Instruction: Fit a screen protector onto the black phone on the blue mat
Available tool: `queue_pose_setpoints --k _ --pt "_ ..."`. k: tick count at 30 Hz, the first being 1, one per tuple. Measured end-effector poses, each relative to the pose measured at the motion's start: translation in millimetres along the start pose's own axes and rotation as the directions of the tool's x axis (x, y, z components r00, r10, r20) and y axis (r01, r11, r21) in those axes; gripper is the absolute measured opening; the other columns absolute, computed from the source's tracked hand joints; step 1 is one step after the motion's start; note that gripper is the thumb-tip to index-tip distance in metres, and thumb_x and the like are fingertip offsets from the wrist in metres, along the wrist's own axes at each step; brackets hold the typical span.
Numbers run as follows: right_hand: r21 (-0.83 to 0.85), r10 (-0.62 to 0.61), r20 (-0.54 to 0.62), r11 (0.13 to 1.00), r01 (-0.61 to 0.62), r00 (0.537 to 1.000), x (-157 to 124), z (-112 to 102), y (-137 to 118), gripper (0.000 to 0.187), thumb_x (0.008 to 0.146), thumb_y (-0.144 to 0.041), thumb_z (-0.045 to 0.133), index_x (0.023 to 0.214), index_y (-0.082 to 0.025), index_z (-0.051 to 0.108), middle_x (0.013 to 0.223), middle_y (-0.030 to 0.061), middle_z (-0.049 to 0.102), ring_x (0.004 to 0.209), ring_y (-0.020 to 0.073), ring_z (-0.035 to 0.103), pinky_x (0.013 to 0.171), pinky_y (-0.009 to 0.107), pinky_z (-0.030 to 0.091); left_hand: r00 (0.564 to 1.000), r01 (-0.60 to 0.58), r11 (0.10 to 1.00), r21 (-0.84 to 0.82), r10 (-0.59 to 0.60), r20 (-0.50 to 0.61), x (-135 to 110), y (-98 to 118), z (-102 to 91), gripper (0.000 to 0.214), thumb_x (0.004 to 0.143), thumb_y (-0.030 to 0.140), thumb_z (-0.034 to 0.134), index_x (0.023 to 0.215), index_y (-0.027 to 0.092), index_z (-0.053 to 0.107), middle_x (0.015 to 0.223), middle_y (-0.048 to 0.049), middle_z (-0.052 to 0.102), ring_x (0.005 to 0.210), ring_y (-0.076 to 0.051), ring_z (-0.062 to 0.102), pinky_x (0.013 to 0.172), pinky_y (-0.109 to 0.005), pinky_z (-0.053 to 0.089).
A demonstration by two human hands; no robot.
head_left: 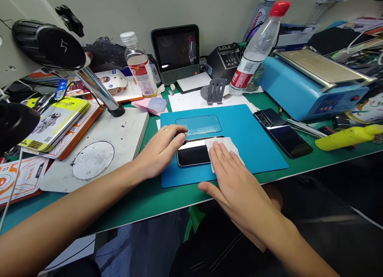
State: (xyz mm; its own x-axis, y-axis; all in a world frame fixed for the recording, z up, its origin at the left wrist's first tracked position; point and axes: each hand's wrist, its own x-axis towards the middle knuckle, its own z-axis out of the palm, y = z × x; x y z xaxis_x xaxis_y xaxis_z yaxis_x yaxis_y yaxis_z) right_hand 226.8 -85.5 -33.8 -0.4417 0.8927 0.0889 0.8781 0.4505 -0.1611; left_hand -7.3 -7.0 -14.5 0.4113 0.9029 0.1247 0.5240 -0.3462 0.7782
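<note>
A black phone lies screen up on a blue work mat. My left hand rests on the phone's left end, fingers curved along its top edge, holding it still. My right hand lies flat, fingers stretched out, pressing a white wipe onto the right part of the phone's screen. A clear screen protector sheet lies on the mat just behind the phone.
Two more phones lie right of the mat, beside a blue machine and a yellow tool. Two water bottles, a small monitor and a grey stand stand behind. A microscope base sits at left.
</note>
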Motion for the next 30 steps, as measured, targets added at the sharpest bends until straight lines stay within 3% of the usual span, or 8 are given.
queue_pose_setpoints --k 3,6,10,14,21,25,30 --pt "0.009 0.107 -0.002 0.994 -0.107 0.994 20.0 0.9 -8.3 0.104 0.096 -0.076 0.030 0.157 0.008 0.030 0.164 0.0320 0.025 0.155 0.0401 0.024 0.124 0.058 0.030 1.000 0.003 1.000 -0.017 -0.002 0.003 -0.5 0.3 1.1 0.044 0.106 0.054 0.032 0.124 0.024 0.060 0.123 -0.0078 0.068 0.118 -0.028 0.058 0.104 -0.047 0.043" --pt "0.034 0.199 0.023 0.979 -0.200 0.980 39.7 2.9 -33.3 0.116 0.090 -0.083 0.033 0.154 0.014 0.030 0.163 0.0359 0.021 0.155 0.0433 0.020 0.126 0.055 0.025 1.000 -0.003 0.999 -0.048 0.003 -0.003 -0.7 0.9 2.7 0.044 0.107 0.052 0.032 0.123 0.022 0.059 0.124 -0.0085 0.066 0.119 -0.027 0.057 0.106 -0.046 0.041" --pt "0.104 0.106 0.043 0.989 -0.110 0.993 53.5 7.8 -68.6 0.118 0.088 -0.083 0.037 0.156 0.013 0.026 0.164 0.0336 0.021 0.156 0.0408 0.016 0.129 0.051 0.020 1.000 -0.015 0.996 -0.086 0.015 -0.008 -2.1 1.8 3.1 0.044 0.106 0.051 0.033 0.124 0.020 0.058 0.127 -0.0102 0.064 0.121 -0.028 0.056 0.108 -0.046 0.040" --pt "0.131 0.000 0.043 0.991 -0.006 0.999 54.2 11.5 -79.8 0.115 0.088 -0.080 0.045 0.156 0.011 0.027 0.163 0.0326 0.028 0.155 0.0399 0.023 0.129 0.049 0.021 0.994 -0.092 0.993 -0.070 0.096 0.058 -3.8 1.3 1.1 0.042 0.105 0.051 0.036 0.127 0.021 0.058 0.132 -0.0100 0.063 0.124 -0.028 0.055 0.109 -0.045 0.040" --pt "0.177 -0.196 -0.009 0.965 0.195 0.981 30.2 12.0 -51.8 0.102 0.092 -0.074 0.046 0.157 0.004 0.032 0.165 0.0259 0.031 0.155 0.0340 0.030 0.126 0.047 0.032 0.981 -0.148 0.989 -0.005 0.147 0.126 -2.0 -1.0 -3.0 0.044 0.107 0.051 0.031 0.131 0.022 0.056 0.135 -0.0099 0.063 0.126 -0.028 0.056 0.108 -0.042 0.042" --pt "0.023 -0.211 -0.094 0.977 0.214 0.973 -1.6 11.7 -27.1 0.102 0.091 -0.075 0.048 0.155 0.003 0.036 0.164 0.0251 0.033 0.153 0.0338 0.033 0.124 0.046 0.036 0.961 -0.151 0.988 -0.013 0.150 0.234 -0.3 -1.4 -4.7 0.049 0.107 0.054 0.034 0.142 0.023 0.049 0.144 -0.0095 0.059 0.134 -0.029 0.054 0.114 -0.043 0.040" --pt "-0.199 -0.185 -0.149 0.968 0.154 0.971 -29.7 11.9 1.5 0.095 0.093 -0.070 0.049 0.152 0.005 0.042 0.162 0.0267 0.038 0.149 0.0359 0.042 0.115 0.047 0.046 0.960 -0.154 0.984 0.093 0.127 0.250 0.8 1.2 -2.5 0.054 0.102 0.055 0.050 0.146 0.024 0.045 0.147 -0.0108 0.056 0.135 -0.030 0.053 0.114 -0.045 0.042"
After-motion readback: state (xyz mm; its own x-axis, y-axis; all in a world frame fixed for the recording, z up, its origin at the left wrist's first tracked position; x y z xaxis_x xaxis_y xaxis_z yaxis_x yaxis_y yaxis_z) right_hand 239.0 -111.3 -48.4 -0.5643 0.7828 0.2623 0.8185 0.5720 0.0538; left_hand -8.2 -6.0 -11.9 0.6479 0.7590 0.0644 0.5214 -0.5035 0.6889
